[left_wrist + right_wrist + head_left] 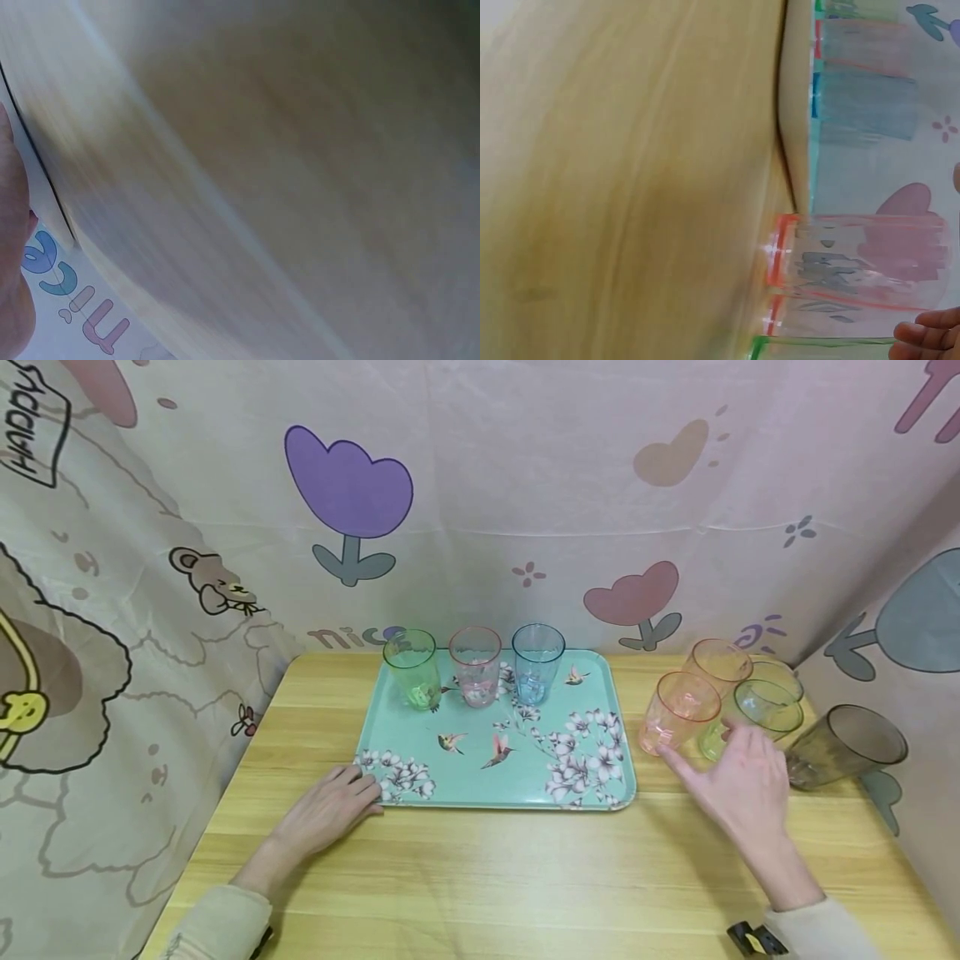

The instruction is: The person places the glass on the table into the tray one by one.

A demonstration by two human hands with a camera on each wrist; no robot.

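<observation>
My left hand (333, 806) rests at the front left corner of a turquoise tray (465, 777), fingertips by its rim. At the right, my right hand (750, 785) is in front of a clear yellow-green tumbler (783, 722). Its thumb reaches toward the base of an orange-red tumbler (678, 722); contact is hard to tell. In the right wrist view, some fingers (930, 337) show beside the orange-red tumbler (870, 262). On the tray's back half stand a green tumbler (416, 677), a pink one (476, 677) and a blue one (534, 672).
Behind the right-hand tumblers stand another orange one (716, 660) and a yellowish one (787, 677). A smoky grey-brown tumbler (847, 747) is to the right of my hand. A patterned cloth (487, 485) hangs behind and beside the wooden table (487, 877).
</observation>
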